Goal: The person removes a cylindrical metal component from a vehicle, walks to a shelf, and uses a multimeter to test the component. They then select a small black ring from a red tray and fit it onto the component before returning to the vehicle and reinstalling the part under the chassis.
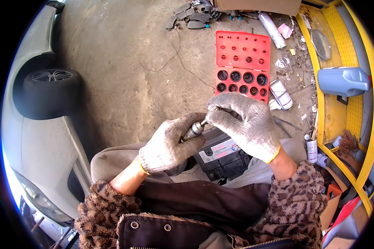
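Concrete floor (120,83) stretches beyond the battery (228,164). Above it, the left hand (170,143) clasps a metal part (194,130) while the right hand (247,124) pinches its thin end: probably an adjusting step, the next move needing a steady left grip.

Before me, the left hand (168,143) is curled in a grip, the right hand (247,124) pinched just beside it, forearms (108,203) angled inward.
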